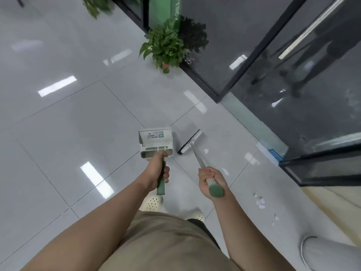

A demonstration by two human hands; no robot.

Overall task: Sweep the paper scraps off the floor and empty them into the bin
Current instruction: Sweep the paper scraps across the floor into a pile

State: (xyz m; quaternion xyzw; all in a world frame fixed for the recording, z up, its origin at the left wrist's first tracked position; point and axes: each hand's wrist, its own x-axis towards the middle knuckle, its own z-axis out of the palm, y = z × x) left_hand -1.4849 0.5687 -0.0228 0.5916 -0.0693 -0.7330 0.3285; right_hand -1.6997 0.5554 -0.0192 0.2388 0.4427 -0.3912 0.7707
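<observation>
My left hand (158,169) grips the green handle of a white dustpan (155,142), which hangs just above the grey tile floor in front of me. Curled around the top of a white broom handle is my right hand (210,178); the broom head (190,141) with dark bristles rests on the floor to the right of the dustpan. Several white paper scraps (259,201) lie on the floor to my right. One small scrap (206,151) sits beside the broom head and another (225,171) lies near my right hand. A white bin (320,253) stands at the lower right.
A potted green plant (166,45) stands against the dark glass wall ahead. A glass door with a black frame (293,114) runs along the right. A blue and white object (273,153) lies at the door's base. My feet in cream perforated shoes (152,201) are below.
</observation>
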